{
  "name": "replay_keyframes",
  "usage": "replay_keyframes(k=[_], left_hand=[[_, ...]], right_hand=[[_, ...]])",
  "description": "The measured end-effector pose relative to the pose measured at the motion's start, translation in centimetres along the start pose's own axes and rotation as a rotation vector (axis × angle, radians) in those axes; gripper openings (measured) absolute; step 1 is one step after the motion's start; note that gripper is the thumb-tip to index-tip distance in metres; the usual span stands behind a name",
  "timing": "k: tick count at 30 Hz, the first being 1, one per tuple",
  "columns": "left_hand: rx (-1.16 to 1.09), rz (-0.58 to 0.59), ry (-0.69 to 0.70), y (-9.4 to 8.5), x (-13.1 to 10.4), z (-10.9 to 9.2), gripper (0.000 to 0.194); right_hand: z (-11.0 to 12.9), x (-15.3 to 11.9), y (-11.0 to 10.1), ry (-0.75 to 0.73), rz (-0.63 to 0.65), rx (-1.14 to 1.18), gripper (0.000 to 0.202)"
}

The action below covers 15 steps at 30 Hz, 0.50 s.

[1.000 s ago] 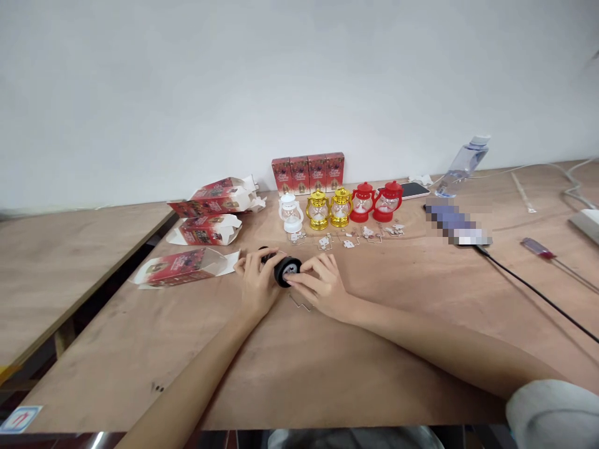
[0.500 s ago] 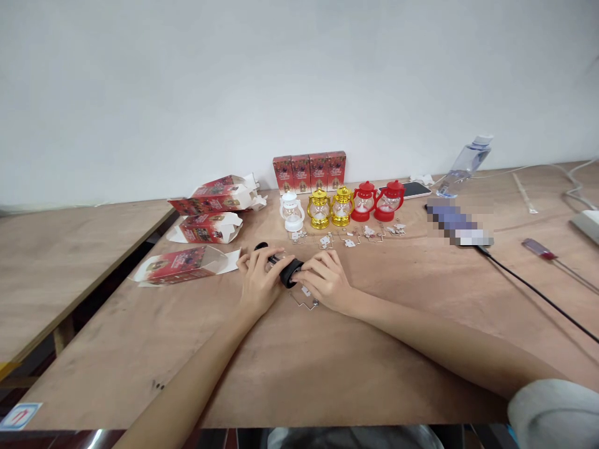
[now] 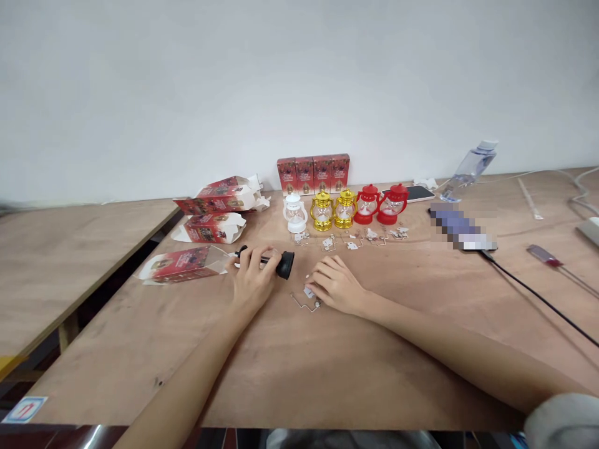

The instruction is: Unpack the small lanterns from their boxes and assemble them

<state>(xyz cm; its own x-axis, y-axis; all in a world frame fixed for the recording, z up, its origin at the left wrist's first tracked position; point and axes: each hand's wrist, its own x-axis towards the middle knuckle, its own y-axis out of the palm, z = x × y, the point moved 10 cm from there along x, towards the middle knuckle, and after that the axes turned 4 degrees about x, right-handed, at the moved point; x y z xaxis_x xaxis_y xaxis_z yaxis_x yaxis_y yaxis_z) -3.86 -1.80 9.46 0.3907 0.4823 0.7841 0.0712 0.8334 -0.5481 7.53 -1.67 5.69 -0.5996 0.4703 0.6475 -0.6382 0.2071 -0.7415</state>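
My left hand (image 3: 253, 280) is wrapped round a small black lantern (image 3: 285, 265), which lies tilted on its side with its base pointing right. To the right, apart from the lantern, my right hand (image 3: 336, 285) has its fingers curled together low over the table. Something tiny may be at its fingertips, but I cannot make it out. Just below those fingertips lie a bent metal wire (image 3: 303, 305) and a small white tag (image 3: 308, 291). Behind the hands stand a white lantern (image 3: 295, 215), two gold lanterns (image 3: 322, 212) and two red lanterns (image 3: 393, 204), all upright in a row.
Several red boxes (image 3: 313, 174) stand against the wall. Three opened red cartons (image 3: 187, 263) lie on the left. More wires and tags (image 3: 353, 242) lie before the lanterns. A phone (image 3: 461, 227) with a cable, a tilted bottle (image 3: 470, 169) and a screwdriver (image 3: 543, 254) are to the right.
My right hand has come away from the black lantern's base and sits lower, by the wire. My left hand has turned the lantern and shifted it slightly left.
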Motion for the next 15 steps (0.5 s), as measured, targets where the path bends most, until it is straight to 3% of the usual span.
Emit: replay_keyframes(k=[6,10,15], left_hand=[[0.147,-0.002,0.107,-0.8,0.3,-1.6,0.029],[0.238,0.089,0.257,0.6,0.5,-3.3,0.035],[0.103,0.256,0.498,3.0,1.5,-5.6,0.043]], right_hand=[[0.0,-0.7,0.0,0.038,0.046,0.126,0.011],[1.2,-2.0,-1.2,-0.041,0.062,0.157,0.016],[1.5,-3.0,-1.5,-0.071,0.069,0.085,0.015]])
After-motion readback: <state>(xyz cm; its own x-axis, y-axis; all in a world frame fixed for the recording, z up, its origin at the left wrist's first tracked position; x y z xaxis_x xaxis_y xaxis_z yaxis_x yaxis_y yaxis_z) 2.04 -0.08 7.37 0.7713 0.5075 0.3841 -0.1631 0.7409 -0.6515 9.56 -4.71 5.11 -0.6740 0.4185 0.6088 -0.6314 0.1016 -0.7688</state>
